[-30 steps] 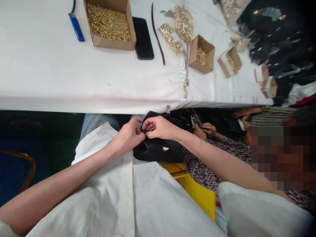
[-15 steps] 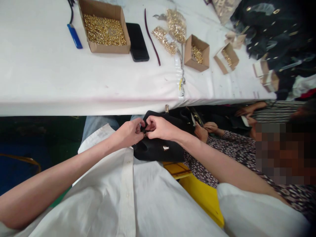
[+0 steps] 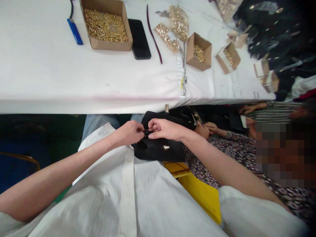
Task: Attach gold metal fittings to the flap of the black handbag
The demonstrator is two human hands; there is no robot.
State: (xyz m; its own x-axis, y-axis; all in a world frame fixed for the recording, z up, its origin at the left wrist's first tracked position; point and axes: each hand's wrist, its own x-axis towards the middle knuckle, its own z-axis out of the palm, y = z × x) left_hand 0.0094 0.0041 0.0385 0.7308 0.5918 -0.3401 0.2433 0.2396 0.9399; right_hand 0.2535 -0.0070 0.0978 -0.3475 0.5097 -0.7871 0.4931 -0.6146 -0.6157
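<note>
A black bag [image 3: 160,151] with a small gold fitting lies on my lap, just below the white table's front edge [image 3: 98,102]. My left hand [image 3: 129,132] and my right hand [image 3: 164,129] meet over its upper left part. Both pinch a short black strap piece [image 3: 147,133] between thumb and fingers, left hand at its left end, right hand at its right end. The fingers of both hands are closed.
On the table stand a large cardboard box of gold hardware [image 3: 106,24], a black phone [image 3: 139,39], a blue lighter [image 3: 74,31], bags of gold parts [image 3: 172,31] and smaller boxes [image 3: 198,51]. Black bags [image 3: 278,29] pile at the right. Another person's hands [image 3: 209,128] work beside me.
My two hands have drawn slightly apart, so the short black strap piece now shows stretched between their fingertips. The view has shifted slightly.
</note>
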